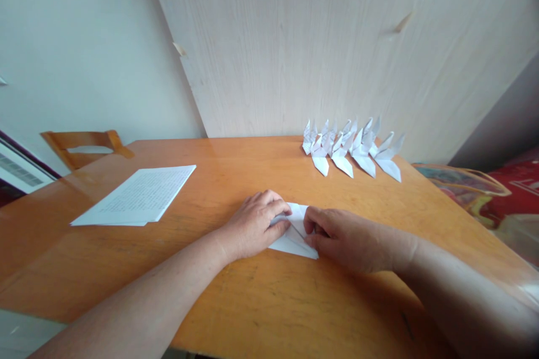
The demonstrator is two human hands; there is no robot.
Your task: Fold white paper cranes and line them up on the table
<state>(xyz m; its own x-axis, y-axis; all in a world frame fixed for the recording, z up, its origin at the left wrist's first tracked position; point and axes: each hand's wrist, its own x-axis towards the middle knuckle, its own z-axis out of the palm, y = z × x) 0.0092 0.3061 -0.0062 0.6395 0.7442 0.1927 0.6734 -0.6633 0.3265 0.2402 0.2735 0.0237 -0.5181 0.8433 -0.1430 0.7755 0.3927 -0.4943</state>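
On the left we see a brown wooden chair [84, 139], then a stack of white paper sheets with small writing [137, 196] on the shiny orange-brown wooden table [236, 297]. In the middle, our bare left hand [259, 219] rests on a folded white paper [295, 242], thumb and fingers a bit apart. Our bare right hand [343, 235] touches its right side, fingers curled; we cannot tell if they pinch it. Behind stand white folded-paper birds [362, 151].

Left hand [263, 221] and right hand [341, 235] on folded paper [295, 242], wooden table [236, 303]. Paper stack [141, 196] at left; folded paper birds [362, 151] grouped far right, near wall panel [295, 45].
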